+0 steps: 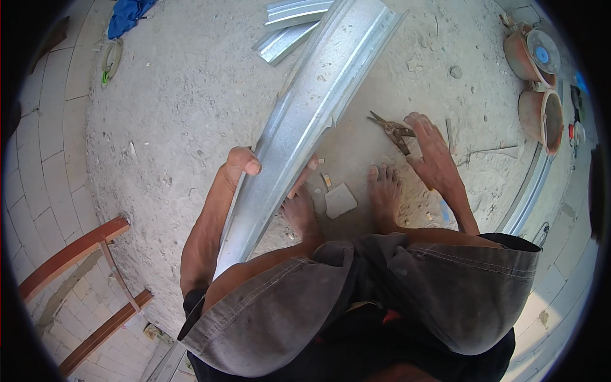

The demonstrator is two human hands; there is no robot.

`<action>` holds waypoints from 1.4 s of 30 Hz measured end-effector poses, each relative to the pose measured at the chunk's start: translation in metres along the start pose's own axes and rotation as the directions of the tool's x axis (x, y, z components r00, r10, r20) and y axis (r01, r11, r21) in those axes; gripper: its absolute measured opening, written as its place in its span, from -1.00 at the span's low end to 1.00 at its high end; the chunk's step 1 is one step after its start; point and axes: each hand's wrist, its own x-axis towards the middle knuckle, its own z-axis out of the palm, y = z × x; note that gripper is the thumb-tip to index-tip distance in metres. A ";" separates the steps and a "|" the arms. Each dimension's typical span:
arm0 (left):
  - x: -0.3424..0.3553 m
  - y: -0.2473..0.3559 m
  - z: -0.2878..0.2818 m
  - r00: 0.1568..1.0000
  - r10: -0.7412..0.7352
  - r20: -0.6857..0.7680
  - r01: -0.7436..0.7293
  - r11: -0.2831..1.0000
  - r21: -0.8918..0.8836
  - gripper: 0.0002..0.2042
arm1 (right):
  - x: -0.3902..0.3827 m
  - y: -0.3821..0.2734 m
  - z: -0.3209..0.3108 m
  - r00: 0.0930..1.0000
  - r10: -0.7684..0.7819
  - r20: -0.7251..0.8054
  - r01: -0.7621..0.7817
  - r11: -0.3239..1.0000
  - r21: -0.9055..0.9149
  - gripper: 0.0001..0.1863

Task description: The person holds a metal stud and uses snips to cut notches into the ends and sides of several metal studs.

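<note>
A long galvanized metal channel [299,121] slants from my lap up toward the top of the view. My left hand [240,162] grips its near part, the thumb over the left edge and the fingertips showing at the other edge. A small bent or cut spot shows on its right flange. To the right, a pair of rusty tin snips [396,132] lies on the ground with blades apart. Beside its handles my right hand [434,153] is open, fingers and thumb apart around the handle ends; whether it touches them I cannot tell.
Shorter metal channel pieces [286,43] lie at the far end. Two buckets [541,121] stand at right near more metal profile [531,191]. A reddish metal frame [76,254] is at left. A blue cloth [127,16] lies far left. A flat fragment [340,200] rests between my bare feet.
</note>
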 end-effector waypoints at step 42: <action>-0.116 -0.060 -0.082 0.968 -0.153 -0.199 0.163 0.986 0.031 -0.04 | 0.220 -0.041 0.012 0.804 -0.557 0.206 0.348 0.723 0.597 -0.33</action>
